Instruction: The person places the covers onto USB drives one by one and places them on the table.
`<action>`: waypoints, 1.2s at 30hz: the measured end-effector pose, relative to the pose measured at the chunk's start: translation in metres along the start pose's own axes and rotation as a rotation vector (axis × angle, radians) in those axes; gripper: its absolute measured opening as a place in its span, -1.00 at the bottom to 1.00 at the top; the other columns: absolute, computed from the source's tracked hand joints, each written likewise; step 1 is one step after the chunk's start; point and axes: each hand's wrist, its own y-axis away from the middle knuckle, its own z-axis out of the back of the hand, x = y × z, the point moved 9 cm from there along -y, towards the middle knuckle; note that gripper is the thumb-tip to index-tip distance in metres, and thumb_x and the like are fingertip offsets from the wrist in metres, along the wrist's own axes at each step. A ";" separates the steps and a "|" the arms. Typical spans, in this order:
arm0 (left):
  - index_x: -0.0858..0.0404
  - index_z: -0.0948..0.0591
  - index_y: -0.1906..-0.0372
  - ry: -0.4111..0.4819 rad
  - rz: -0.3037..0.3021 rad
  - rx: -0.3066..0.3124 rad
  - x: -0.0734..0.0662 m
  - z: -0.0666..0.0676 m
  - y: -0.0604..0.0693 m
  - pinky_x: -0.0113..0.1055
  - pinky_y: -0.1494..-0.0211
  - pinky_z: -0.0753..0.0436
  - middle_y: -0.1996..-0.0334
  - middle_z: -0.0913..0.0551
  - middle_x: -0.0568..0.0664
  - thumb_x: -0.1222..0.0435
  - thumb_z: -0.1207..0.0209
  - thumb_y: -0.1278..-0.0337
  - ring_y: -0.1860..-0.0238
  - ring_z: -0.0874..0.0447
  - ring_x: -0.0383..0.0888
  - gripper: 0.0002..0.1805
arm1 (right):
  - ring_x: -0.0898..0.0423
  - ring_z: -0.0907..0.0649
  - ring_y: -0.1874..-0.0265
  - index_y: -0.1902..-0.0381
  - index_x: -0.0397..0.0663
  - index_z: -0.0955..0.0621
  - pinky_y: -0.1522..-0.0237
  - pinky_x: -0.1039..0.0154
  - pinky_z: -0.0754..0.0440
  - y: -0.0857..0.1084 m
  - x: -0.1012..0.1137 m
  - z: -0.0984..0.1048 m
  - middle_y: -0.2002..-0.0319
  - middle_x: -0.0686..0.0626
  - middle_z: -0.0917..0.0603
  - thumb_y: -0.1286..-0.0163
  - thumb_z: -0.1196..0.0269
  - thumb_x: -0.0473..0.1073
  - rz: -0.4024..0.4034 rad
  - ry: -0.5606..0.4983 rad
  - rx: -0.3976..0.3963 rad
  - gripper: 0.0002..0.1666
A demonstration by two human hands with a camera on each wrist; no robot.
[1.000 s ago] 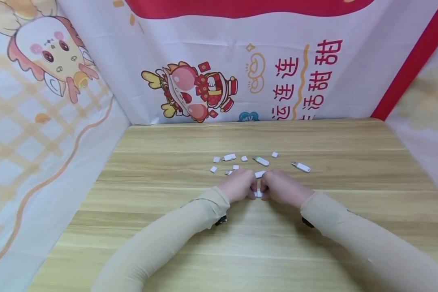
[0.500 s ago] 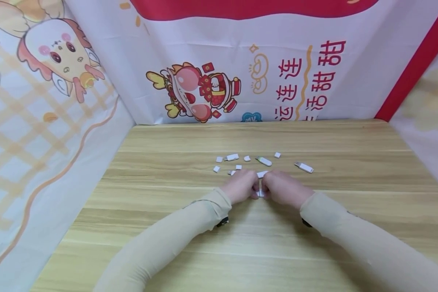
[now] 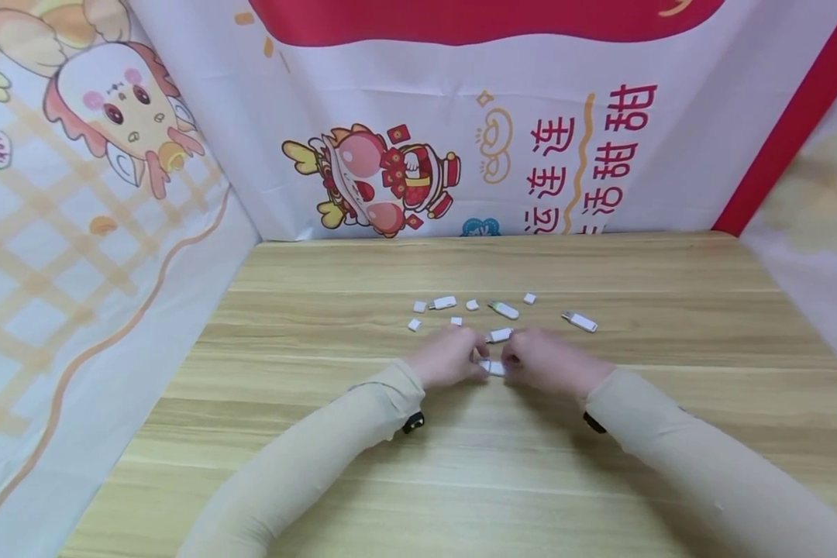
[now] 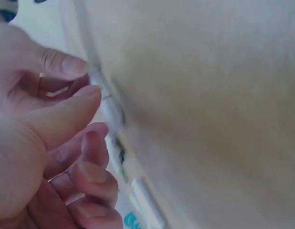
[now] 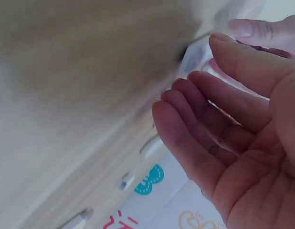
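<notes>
A small white stick with a seam across it (image 3: 492, 367) lies between the two hands on the wooden table. My left hand (image 3: 453, 358) is at its left end, thumb and index finger spread apart beside it. At the other end my right hand (image 3: 554, 364), slightly blurred, has its fingers loosely bent. Thumb and fingers of the left hand (image 4: 57, 138) stand apart near the stick (image 4: 109, 105) in the left wrist view. A gap also shows between thumb and fingers of the right hand (image 5: 243, 114); part of the stick (image 5: 196, 53) appears in it.
Just beyond the hands lies a white USB stick (image 3: 500, 335). Farther back are more sticks (image 3: 442, 303), (image 3: 504, 310), (image 3: 581, 322) and several small white caps (image 3: 415, 325). Printed cloth (image 3: 390, 70) hangs behind the table (image 3: 321, 465).
Both hands have loosened from the white stick and drawn slightly apart, the left one leftward, the right one rightward. More of the stick and of the USB stick beyond it shows.
</notes>
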 end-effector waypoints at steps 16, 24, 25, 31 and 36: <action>0.18 -0.76 0.19 0.016 0.164 -0.047 0.058 0.064 -0.007 -0.27 0.17 -0.55 0.35 -0.66 -0.12 0.26 -0.38 -0.16 0.30 -0.58 -0.15 -0.86 | 0.17 -0.65 0.37 0.21 -0.14 -0.78 0.25 0.24 -0.68 -0.019 -0.019 0.024 0.33 -0.01 -0.70 -0.26 -0.41 -0.30 -0.015 0.132 -0.057 -0.86; 0.15 -0.75 0.13 -0.013 0.121 0.023 0.070 0.055 -0.026 -0.26 0.12 -0.53 0.34 -0.63 -0.10 0.32 -0.35 -0.17 0.25 -0.55 -0.13 -0.83 | 0.08 -0.67 0.25 0.14 -0.13 -0.77 0.11 0.15 -0.67 -0.030 -0.029 0.023 0.23 -0.06 -0.68 -0.25 -0.41 -0.31 -0.020 0.146 -0.082 -0.80; 0.13 -0.75 0.11 -0.019 0.108 0.037 0.071 0.053 -0.030 -0.26 0.09 -0.53 0.32 -0.63 -0.10 0.34 -0.35 -0.17 0.22 -0.55 -0.13 -0.81 | 0.07 -0.67 0.25 0.14 -0.14 -0.77 0.11 0.14 -0.67 -0.031 -0.029 0.022 0.23 -0.06 -0.67 -0.26 -0.40 -0.31 -0.017 0.144 -0.081 -0.81; 0.07 -0.75 0.02 -0.046 0.026 0.126 0.070 0.041 -0.048 -0.23 -0.14 -0.51 0.09 -0.69 -0.11 0.47 -0.34 -0.12 0.02 -0.56 -0.15 -0.65 | 0.11 -0.65 0.31 0.17 -0.13 -0.77 0.15 0.17 -0.67 -0.036 -0.031 0.014 0.26 -0.04 -0.65 -0.28 -0.38 -0.31 0.011 0.142 -0.071 -0.84; 0.06 -0.77 0.05 -0.071 -0.030 0.161 0.069 0.035 -0.054 -0.26 -0.18 -0.51 0.06 -0.73 -0.13 0.49 -0.33 -0.12 -0.02 -0.60 -0.16 -0.66 | 0.19 -0.59 0.41 0.22 -0.10 -0.78 0.28 0.27 -0.64 -0.037 -0.034 0.011 0.32 0.01 -0.63 -0.30 -0.37 -0.30 0.026 0.159 -0.078 -0.89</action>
